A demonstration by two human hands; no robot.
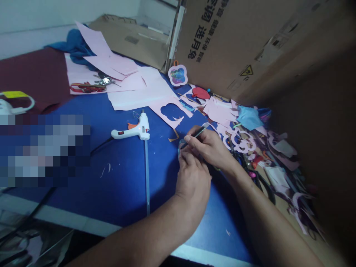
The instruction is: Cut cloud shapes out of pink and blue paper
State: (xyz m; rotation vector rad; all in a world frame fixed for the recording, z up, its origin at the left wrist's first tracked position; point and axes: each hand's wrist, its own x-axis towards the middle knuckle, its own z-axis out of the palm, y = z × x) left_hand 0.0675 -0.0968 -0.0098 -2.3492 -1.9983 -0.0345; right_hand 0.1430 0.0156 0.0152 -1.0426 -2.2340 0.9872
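Observation:
My right hand pinches a thin, dark, pen-like tool, slanted with its upper end near the scraps; its exact kind is not clear. Just below, my left hand is closed around a small bluish piece, mostly hidden by my fingers. Both hands are close together over the blue tabletop. Left of them lies a white glue gun with an orange trigger, a long glue stick sticking out of its back end.
Pink paper sheets with cut-outs spread along the back, keys among them. A flower-shaped tag leans by the large cardboard box. Paper scraps and flower frames crowd the right side. A black cord runs left.

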